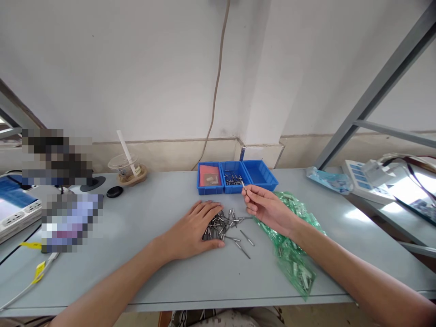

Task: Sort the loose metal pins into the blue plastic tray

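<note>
My left hand lies on the table with fingers stretched out, curved around the left side of a pile of thin metal pins. Some pins are hidden under its fingers. My right hand is closed in a pinch on one metal pin, held up just in front of the blue bins. In the middle blue bin lie several similar pins. The left blue bin holds a red packet. Nothing shows inside the right blue bin. A few loose pins lie right of the pile.
A green plastic bag with parts inside lies under and beside my right forearm. At the left are a lidded plastic cup, a black round object and cables. A power strip and a blue packet sit at the right.
</note>
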The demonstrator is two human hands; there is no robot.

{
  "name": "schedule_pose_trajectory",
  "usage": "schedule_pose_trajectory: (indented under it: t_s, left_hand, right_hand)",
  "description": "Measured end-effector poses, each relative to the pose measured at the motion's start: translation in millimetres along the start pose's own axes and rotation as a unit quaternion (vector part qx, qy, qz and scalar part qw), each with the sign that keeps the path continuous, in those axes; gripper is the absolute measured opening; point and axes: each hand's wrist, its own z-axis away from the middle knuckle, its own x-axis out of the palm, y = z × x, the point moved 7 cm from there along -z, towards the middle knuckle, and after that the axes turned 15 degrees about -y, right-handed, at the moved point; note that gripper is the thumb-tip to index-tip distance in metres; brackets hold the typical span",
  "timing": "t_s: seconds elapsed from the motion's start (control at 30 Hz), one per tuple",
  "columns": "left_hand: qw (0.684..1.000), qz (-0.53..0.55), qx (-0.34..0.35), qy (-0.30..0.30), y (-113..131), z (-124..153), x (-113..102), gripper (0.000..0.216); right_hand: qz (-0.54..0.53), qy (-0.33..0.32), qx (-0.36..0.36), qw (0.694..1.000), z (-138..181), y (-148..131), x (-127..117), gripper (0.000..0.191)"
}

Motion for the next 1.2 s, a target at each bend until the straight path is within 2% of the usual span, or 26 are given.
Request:
schedule_pose_trajectory:
  t_s: [0.1, 0.17, 0.3, 0.43, 0.67, 0.87, 1.2]
  left_hand:
    - [1.0, -0.001, -0.001, -0.001, 0, 0, 0, 0.089]
    - [1.0, -0.003, -0.001, -0.003, 0, 0, 0, 0.089]
    - [1.0, -0.004, 0.002, 0.005, -1, 0, 0, 0.089]
    - [1.0, -0.003, 0.009, 0.012, -1, 1, 1, 0.09]
    - [1.0, -0.004, 0.007, 0.012, -1, 1, 1, 0.088]
    - [1.0, 0.001, 0.005, 0.01, -1, 1, 1, 0.089]
    - [1.0, -0.005, 0.0, 0.002, -1, 0, 3, 0.088]
  right_hand:
    - [0.038, 0.01, -0.003, 0.999, 0, 0, -2, 0.029]
    - [0.114, 0.04, -0.012, 0.993, 1, -2, -4, 0.031]
    - [0.296, 0.112, -0.053, 0.947, 7, -14, -5, 0.03]
    - [0.361, 0.118, -0.082, 0.921, 8, -19, -1, 0.027]
    - [0.296, 0.134, -0.038, 0.945, 8, -12, -9, 0.036]
    - [0.146, 0.119, -0.022, 0.982, 3, -2, -17, 0.04]
    - [0.107, 0.123, -0.009, 0.987, 1, 1, -20, 0.036]
